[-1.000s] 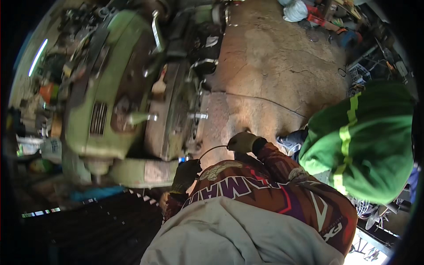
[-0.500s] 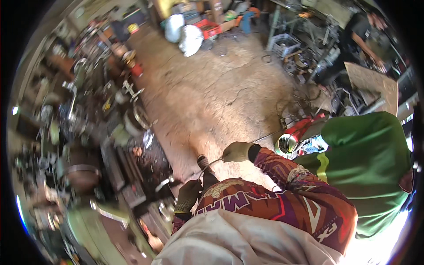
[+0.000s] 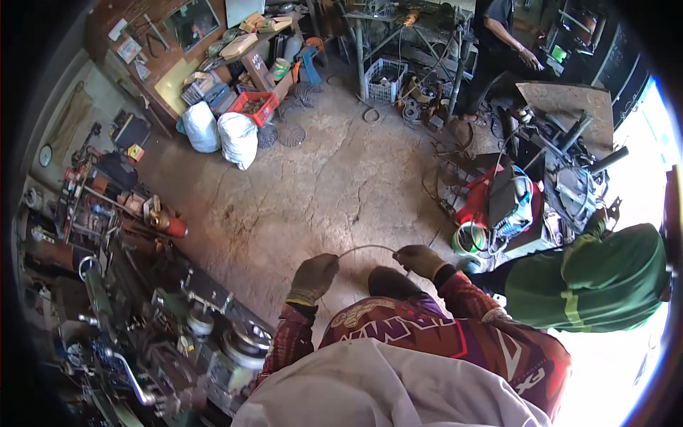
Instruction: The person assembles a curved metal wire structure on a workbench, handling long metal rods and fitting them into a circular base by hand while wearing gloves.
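Observation:
A thin grey wire [image 3: 366, 247] bows upward in a short arc between my hands, above the concrete floor. My left hand [image 3: 314, 278], in a dull beige work glove, is closed around one end of it. My right hand [image 3: 421, 261], gloved likewise, grips the other side, and a short bit of the wire shows below its fingers. Both fists hide the parts they hold. A dark shoe or trouser leg [image 3: 393, 282] shows just below the arc.
Metalworking machines [image 3: 163, 356] crowd the left. A person in a green top [image 3: 583, 281] is close at my right, by a green tin [image 3: 469, 238] and a red machine [image 3: 478, 201]. Farther back are white sacks [image 3: 237, 139], a red crate [image 3: 254, 107] and another person [image 3: 498, 43].
My view has swung right and up toward the back of the workshop. My left hand has risen level nearer my right, and the wire between them now arches upward. Both hands keep their grip.

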Tool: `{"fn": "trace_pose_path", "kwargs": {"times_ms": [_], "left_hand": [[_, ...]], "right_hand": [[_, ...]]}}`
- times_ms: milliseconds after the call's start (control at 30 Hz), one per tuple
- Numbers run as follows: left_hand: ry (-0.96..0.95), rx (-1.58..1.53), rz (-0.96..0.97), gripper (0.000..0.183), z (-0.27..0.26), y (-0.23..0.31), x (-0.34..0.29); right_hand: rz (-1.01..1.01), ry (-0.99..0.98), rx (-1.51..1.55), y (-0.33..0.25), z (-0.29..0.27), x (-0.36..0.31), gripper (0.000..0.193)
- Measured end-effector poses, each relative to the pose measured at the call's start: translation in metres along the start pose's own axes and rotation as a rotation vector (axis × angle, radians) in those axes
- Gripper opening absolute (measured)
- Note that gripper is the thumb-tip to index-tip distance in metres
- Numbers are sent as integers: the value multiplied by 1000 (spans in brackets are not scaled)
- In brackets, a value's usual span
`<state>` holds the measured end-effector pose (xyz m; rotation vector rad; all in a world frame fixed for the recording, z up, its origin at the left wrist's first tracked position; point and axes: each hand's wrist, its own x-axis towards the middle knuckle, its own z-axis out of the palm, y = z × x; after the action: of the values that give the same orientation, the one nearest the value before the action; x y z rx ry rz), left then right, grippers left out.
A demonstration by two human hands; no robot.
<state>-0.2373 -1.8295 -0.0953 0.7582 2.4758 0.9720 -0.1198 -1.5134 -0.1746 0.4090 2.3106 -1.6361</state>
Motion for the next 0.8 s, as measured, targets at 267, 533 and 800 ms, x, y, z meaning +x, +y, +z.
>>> {"fn": "trace_pose_path", "kwargs": {"times_ms": [267,533,800], "left_hand": [[-156,-250,-253,33,-26,-79,122],[26,41,62,28,-94,-183,274],[94,-23,93,28,-135,-207,490]], "right_hand": [[196,-41,-44,-19,-11,156,33],[-172,-210,-395,-127,-69,374,37],[-33,-65,-370,-166,-150,515,36]]}}
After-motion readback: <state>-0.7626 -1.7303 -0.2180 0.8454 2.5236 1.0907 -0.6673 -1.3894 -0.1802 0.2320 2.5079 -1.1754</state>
